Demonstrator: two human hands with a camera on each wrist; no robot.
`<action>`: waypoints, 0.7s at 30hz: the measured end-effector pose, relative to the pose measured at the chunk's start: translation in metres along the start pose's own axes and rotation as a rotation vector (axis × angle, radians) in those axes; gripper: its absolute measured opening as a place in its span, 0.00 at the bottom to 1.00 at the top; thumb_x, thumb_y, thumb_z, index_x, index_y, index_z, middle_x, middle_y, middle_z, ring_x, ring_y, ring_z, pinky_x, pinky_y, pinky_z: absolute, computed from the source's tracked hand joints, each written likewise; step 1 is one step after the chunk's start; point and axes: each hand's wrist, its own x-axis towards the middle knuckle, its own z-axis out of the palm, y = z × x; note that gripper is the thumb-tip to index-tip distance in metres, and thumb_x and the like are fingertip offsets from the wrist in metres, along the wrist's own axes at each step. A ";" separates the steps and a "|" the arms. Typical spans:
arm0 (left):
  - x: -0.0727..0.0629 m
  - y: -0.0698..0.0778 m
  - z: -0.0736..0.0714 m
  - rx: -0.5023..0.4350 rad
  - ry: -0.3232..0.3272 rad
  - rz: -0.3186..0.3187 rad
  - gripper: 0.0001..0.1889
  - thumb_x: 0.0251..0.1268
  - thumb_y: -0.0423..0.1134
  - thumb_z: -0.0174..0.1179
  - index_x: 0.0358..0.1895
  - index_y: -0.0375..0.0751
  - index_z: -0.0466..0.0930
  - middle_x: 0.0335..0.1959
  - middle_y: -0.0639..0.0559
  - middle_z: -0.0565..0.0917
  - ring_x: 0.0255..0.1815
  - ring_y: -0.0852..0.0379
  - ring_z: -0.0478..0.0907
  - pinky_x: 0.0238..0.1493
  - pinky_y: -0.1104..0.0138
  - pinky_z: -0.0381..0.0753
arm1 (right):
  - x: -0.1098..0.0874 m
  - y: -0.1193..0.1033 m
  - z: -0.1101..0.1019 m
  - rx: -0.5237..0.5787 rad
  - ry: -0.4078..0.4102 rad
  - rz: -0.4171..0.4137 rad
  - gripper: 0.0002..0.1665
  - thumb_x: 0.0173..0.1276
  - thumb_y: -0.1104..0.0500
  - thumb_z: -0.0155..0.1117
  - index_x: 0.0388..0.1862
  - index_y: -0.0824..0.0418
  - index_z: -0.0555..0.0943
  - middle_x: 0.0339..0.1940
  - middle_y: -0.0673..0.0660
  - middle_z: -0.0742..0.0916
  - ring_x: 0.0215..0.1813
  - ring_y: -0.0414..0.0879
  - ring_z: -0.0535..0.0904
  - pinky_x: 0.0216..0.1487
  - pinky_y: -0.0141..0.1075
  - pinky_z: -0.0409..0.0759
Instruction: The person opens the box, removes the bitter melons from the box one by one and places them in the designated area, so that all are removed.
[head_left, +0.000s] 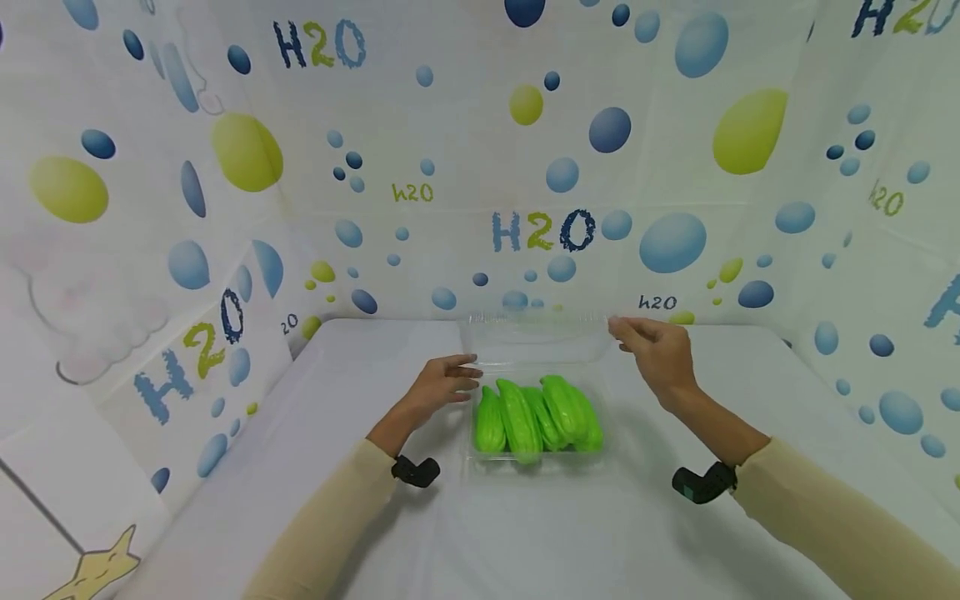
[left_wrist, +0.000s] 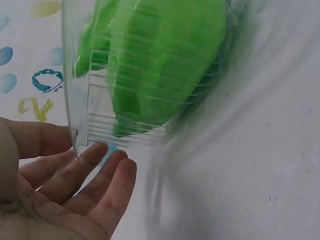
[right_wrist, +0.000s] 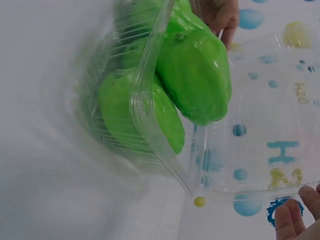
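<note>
Bubble-printed sheeting (head_left: 480, 171) rises behind the white-covered counter (head_left: 540, 533). Near its far edge, roughly midway between the two far corners, sits a clear plastic tray (right_wrist: 142, 105) heaped with green ridged vegetables (head_left: 519, 421). Its transparent lid (head_left: 536, 343) stands raised toward that edge, seemingly because the right hand (head_left: 660, 354) pinches its right corner. The left hand (head_left: 442, 383), fingers loosely parted, meets the tray's left rim, probably steadying such a light shell.

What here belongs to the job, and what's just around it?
Job:
clear plastic container, hinged lid raised
glossy green ridged vegetables
left hand
right hand

Surroundings:
white cloth-covered table
white bubble-printed backdrop
black wrist devices
</note>
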 end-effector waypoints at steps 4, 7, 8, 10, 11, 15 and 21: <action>-0.002 -0.001 0.000 -0.026 0.002 0.015 0.29 0.72 0.27 0.57 0.75 0.33 0.64 0.63 0.34 0.80 0.59 0.41 0.82 0.56 0.56 0.85 | 0.006 0.004 0.003 0.064 -0.002 0.028 0.32 0.72 0.42 0.66 0.57 0.68 0.84 0.52 0.66 0.88 0.43 0.33 0.87 0.68 0.53 0.76; -0.003 -0.001 0.000 -0.032 0.005 0.022 0.29 0.72 0.27 0.56 0.75 0.34 0.64 0.62 0.34 0.81 0.57 0.42 0.83 0.55 0.57 0.86 | 0.012 0.008 0.005 0.055 -0.010 0.035 0.30 0.71 0.45 0.68 0.58 0.67 0.84 0.53 0.64 0.88 0.46 0.32 0.86 0.65 0.42 0.80; -0.003 -0.002 0.000 -0.031 0.006 0.025 0.29 0.72 0.27 0.56 0.76 0.34 0.64 0.62 0.34 0.81 0.57 0.42 0.84 0.54 0.57 0.86 | 0.014 0.010 0.006 0.045 -0.016 0.027 0.28 0.71 0.46 0.68 0.59 0.67 0.84 0.54 0.64 0.88 0.48 0.33 0.86 0.62 0.36 0.81; -0.003 -0.002 0.000 -0.032 0.008 0.027 0.29 0.73 0.27 0.55 0.76 0.33 0.64 0.61 0.33 0.81 0.56 0.42 0.84 0.54 0.57 0.86 | 0.018 0.012 0.008 0.028 -0.030 -0.001 0.25 0.72 0.53 0.69 0.59 0.68 0.83 0.55 0.64 0.88 0.51 0.39 0.86 0.55 0.28 0.82; -0.003 -0.003 0.000 -0.032 0.008 0.028 0.29 0.72 0.27 0.55 0.76 0.33 0.64 0.61 0.33 0.81 0.55 0.42 0.84 0.53 0.56 0.86 | 0.020 0.012 0.009 0.011 -0.036 -0.019 0.23 0.72 0.56 0.69 0.60 0.68 0.83 0.55 0.64 0.88 0.53 0.43 0.86 0.52 0.24 0.82; -0.005 -0.003 -0.001 -0.041 0.000 0.031 0.30 0.72 0.27 0.54 0.76 0.32 0.62 0.61 0.32 0.81 0.54 0.42 0.85 0.54 0.56 0.86 | 0.029 0.015 0.012 -0.049 -0.049 -0.066 0.21 0.70 0.67 0.67 0.61 0.68 0.82 0.54 0.65 0.88 0.58 0.56 0.85 0.47 0.19 0.80; -0.009 -0.001 -0.001 -0.022 -0.011 0.039 0.30 0.72 0.28 0.55 0.76 0.32 0.62 0.60 0.34 0.82 0.52 0.44 0.85 0.52 0.59 0.87 | 0.038 0.023 0.016 -0.137 -0.074 -0.023 0.24 0.71 0.70 0.64 0.66 0.65 0.79 0.55 0.64 0.88 0.55 0.56 0.85 0.51 0.32 0.86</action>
